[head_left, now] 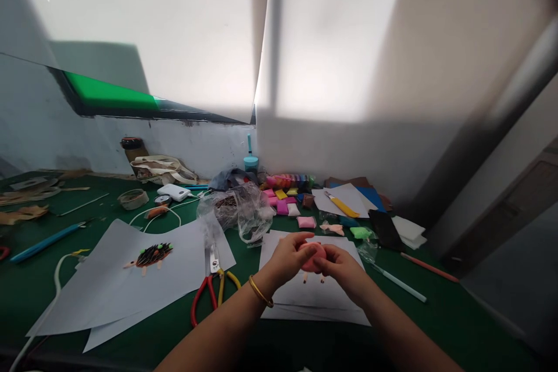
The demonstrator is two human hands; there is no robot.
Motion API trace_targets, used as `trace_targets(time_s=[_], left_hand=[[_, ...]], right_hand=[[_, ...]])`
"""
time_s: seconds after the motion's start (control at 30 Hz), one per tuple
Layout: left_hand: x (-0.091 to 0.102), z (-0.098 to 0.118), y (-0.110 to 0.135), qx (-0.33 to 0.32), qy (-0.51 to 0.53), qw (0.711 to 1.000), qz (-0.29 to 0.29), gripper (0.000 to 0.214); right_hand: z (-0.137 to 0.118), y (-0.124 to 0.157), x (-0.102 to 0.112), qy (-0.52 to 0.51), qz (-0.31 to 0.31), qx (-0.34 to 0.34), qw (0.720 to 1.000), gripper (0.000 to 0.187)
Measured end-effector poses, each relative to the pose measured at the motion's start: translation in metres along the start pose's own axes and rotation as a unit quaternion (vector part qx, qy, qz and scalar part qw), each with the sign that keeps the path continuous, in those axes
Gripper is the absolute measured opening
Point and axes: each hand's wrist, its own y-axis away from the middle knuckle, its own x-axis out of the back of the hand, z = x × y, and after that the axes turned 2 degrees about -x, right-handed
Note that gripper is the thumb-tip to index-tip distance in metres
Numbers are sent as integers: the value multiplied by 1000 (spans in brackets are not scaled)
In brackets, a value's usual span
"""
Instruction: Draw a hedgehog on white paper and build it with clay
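Both my hands meet over a white sheet of paper (314, 302) on the green table. Between them sits a flat pink lump of clay (312, 258). My left hand (288, 258), with a gold bangle on its wrist, pinches the clay from the left, thumb on top. My right hand (342, 267) grips it from the right with curled fingers. Two small pink bits lie on the paper just below the clay.
Red and yellow-handled pliers and scissors (213, 288) lie left of my hands. Further left, a paper sheet bears a dark clay figure (152, 254). Behind are a crumpled plastic bag (242, 209), coloured clay packets (288, 192), a yellow cutter (342, 205), a black phone (386, 229), pens.
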Motion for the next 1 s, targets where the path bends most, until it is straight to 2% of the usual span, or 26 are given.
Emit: trace_targets(time_s=[0.07,0.13,0.3,0.37,0.5,0.63,0.73,0.87,1.0], left_hand=[[0,-1,2,10,16,1000,-20,43],[0,-3,4,34,-12,999,-19,37],[0,-8,1,80,-41,996,-24,31],[1,-7,-3,84,-33,995,-41,29],[9,4,-13,78,-8,996,-37,29],[13,13,-20,31,36,998,-42,37],[11,7,-22,35,45,998,-26,36],[6,-9,-20,77,55,995,10,35],[3,-21,-17,114,131,984,-41,44]], right_hand=[[2,0,3,-6,40,8,999,42],[1,1,5,-2,52,7,999,43],[-4,3,7,-6,-22,-8,1000,52],[-5,1,9,-7,-14,-17,1000,53],[-15,-7,13,14,34,-2,999,47],[-30,-9,16,33,39,15,999,46],[-29,-8,18,30,34,8,999,47],[-15,-8,21,2,26,-26,999,45],[-5,-9,21,-23,31,-48,998,45]])
